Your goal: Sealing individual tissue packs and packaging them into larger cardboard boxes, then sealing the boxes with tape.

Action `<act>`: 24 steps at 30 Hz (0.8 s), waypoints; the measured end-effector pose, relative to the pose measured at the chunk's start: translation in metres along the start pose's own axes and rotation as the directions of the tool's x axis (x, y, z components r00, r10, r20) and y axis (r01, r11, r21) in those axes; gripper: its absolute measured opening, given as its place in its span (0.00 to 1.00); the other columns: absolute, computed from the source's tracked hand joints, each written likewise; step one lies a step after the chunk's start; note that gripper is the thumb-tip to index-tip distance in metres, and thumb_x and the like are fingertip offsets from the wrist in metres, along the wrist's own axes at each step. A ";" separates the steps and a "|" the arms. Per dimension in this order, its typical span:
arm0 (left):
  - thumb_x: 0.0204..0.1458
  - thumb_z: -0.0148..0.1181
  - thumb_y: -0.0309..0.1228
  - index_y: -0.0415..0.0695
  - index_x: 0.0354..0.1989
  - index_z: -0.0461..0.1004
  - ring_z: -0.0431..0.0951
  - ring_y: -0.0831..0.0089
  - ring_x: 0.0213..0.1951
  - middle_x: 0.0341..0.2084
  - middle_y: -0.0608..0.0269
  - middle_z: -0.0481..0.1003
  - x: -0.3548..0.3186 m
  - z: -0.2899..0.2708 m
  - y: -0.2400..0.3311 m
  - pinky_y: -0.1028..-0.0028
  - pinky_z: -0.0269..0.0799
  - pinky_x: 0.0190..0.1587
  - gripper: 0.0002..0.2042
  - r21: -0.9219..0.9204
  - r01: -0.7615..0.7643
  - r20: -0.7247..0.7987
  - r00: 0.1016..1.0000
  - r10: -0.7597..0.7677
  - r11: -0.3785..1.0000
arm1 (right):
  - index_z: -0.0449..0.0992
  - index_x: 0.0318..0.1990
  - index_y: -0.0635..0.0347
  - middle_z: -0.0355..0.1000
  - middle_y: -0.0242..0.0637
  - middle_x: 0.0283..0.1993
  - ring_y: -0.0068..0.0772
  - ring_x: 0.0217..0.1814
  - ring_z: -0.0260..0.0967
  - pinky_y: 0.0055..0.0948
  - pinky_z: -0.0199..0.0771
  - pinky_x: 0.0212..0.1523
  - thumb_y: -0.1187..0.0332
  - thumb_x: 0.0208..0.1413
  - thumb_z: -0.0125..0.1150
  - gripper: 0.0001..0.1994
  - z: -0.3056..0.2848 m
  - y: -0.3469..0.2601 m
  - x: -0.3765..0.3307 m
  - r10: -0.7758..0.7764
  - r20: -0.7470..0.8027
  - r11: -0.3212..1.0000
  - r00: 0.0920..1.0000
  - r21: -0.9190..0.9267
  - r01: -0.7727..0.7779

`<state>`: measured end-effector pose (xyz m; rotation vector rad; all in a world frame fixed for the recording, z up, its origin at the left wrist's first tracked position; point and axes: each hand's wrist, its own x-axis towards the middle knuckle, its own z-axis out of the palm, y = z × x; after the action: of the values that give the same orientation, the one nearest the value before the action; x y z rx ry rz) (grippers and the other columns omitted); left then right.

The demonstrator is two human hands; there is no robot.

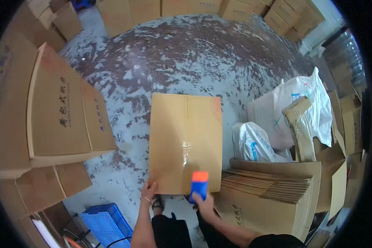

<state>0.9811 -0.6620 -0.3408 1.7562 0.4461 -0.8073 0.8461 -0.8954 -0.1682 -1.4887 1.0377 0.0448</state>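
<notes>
A closed cardboard box lies in front of me, a strip of clear shiny tape across the seam of its top flaps. My left hand is at the near left corner of the box, fingers closed on its edge. In my right hand is a blue tape dispenser with an orange end, slightly blurred. It is over the near right part of the box top. My right fingers wrap round its lower part, and some of them are hidden.
Large boxes stand at the left, above a blue plastic crate. Flattened cartons are stacked upright close on the right. Behind them sit white sacks. More boxes line the far side of the worn floor.
</notes>
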 end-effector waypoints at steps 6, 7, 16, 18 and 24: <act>0.48 0.71 0.37 0.40 0.66 0.63 0.77 0.66 0.52 0.51 0.55 0.77 0.009 0.022 0.085 0.68 0.72 0.54 0.36 0.201 0.034 0.225 0.971 -0.080 0.979 | 0.73 0.51 0.56 0.75 0.38 0.42 0.41 0.45 0.75 0.50 0.75 0.52 0.62 0.59 0.65 0.16 0.044 0.058 -0.048 0.856 0.269 0.277 0.441 0.482 -0.831; 0.47 0.72 0.35 0.40 0.68 0.60 0.75 0.66 0.54 0.54 0.55 0.74 0.012 0.032 0.097 0.68 0.71 0.56 0.39 0.172 -0.031 0.254 0.967 -0.014 0.985 | 0.73 0.52 0.54 0.76 0.38 0.45 0.42 0.46 0.76 0.49 0.77 0.49 0.63 0.59 0.65 0.15 0.054 0.120 -0.035 0.824 0.315 0.196 0.470 0.620 -0.760; 0.42 0.73 0.25 0.41 0.71 0.49 0.68 0.64 0.60 0.59 0.57 0.67 0.055 0.048 0.103 0.67 0.65 0.61 0.47 -0.083 -0.219 0.321 0.918 0.234 0.972 | 0.72 0.49 0.54 0.76 0.36 0.45 0.42 0.46 0.75 0.47 0.79 0.46 0.63 0.60 0.64 0.13 0.085 0.163 0.088 0.604 0.329 -0.123 0.726 0.938 -0.323; 0.42 0.73 0.23 0.41 0.71 0.49 0.68 0.63 0.59 0.59 0.57 0.67 0.047 0.062 0.122 0.66 0.66 0.61 0.47 -0.106 -0.174 0.338 0.920 0.200 0.979 | 0.72 0.49 0.55 0.76 0.36 0.45 0.42 0.46 0.75 0.47 0.79 0.46 0.63 0.60 0.64 0.13 0.084 0.171 0.105 0.637 0.271 -0.079 0.721 0.954 -0.288; 0.46 0.70 0.24 0.40 0.71 0.47 0.65 0.64 0.62 0.62 0.54 0.62 0.095 0.114 0.151 0.65 0.62 0.63 0.45 0.097 -0.292 0.366 0.900 0.239 0.951 | 0.72 0.49 0.56 0.76 0.37 0.45 0.42 0.46 0.75 0.47 0.79 0.46 0.63 0.60 0.63 0.14 0.042 0.143 0.227 0.683 0.072 0.087 0.727 0.980 -0.179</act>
<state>1.1115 -0.8277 -0.3241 1.7147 -0.0971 -0.9491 0.9166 -0.9644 -0.4217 0.1053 1.4474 -0.4529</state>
